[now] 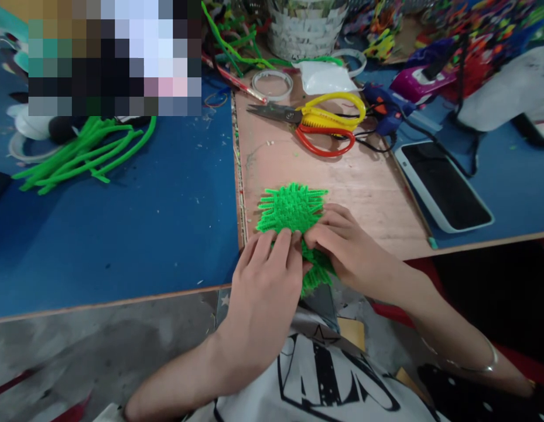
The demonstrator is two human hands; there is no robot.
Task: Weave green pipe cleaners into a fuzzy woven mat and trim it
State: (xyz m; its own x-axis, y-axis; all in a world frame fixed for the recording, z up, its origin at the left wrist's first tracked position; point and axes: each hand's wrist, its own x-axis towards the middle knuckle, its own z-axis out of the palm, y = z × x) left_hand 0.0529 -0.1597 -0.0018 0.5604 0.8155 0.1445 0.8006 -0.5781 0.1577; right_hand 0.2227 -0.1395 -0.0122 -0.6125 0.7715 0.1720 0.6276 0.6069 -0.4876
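A bright green woven piece of pipe cleaners [293,205] lies at the front edge of the wooden board, its loose ends sticking out on the sides. My left hand [269,264] rests over its near left part, fingers bent down onto it. On the right side my right hand [342,243] pinches the piece's edge between thumb and bent fingers. The lower part hangs past the table edge, partly hidden behind my hands. Beyond the piece lie scissors [327,111] with one yellow and one red handle.
Loose green pipe cleaners [87,149] lie in a bundle on the blue table [157,234] at left. A phone [447,184] lies at right. Tape rolls, a white packet [327,78], a blue glue gun [388,108] with its cord, and a woven basket [307,29] are farther back.
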